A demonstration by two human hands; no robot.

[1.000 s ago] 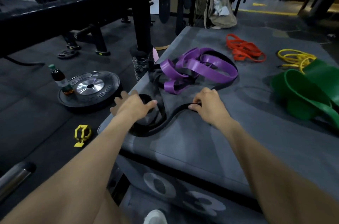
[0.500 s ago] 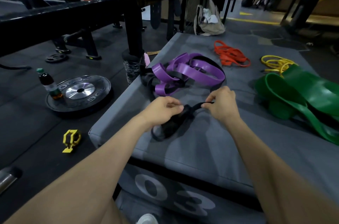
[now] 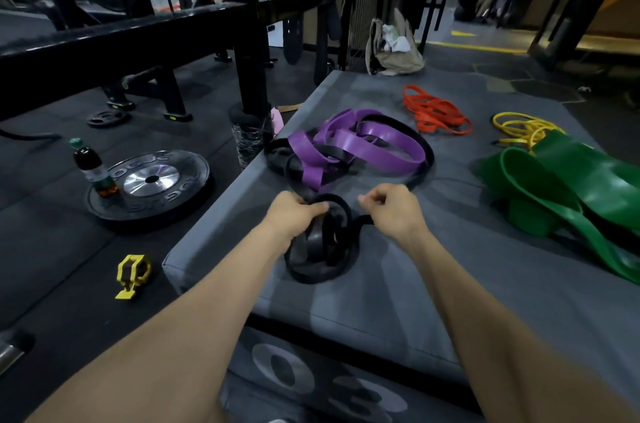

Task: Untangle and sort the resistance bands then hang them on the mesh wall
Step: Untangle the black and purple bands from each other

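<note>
This is a gym. A black steel rack (image 3: 145,31) stands on dark rubber flooring (image 3: 52,249), with a bumper plate (image 3: 149,183) and a smaller plate (image 3: 105,118) lying on it. A grey padded box (image 3: 398,301) carries coloured resistance bands (image 3: 363,142).

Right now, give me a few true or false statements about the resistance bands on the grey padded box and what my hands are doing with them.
1. Both hands grip the black rubber band. True: left hand and right hand each hold it.
2. The wide green bands hang on a mesh wall. False: they lie on the grey padded box.
3. The purple flat bands are tangled with black ones. True.
4. The thin orange bands lie in the left hand. False: they lie apart, at the far side.
5. The thin yellow bands touch the purple ones. False: they lie beside the green ones.
</note>
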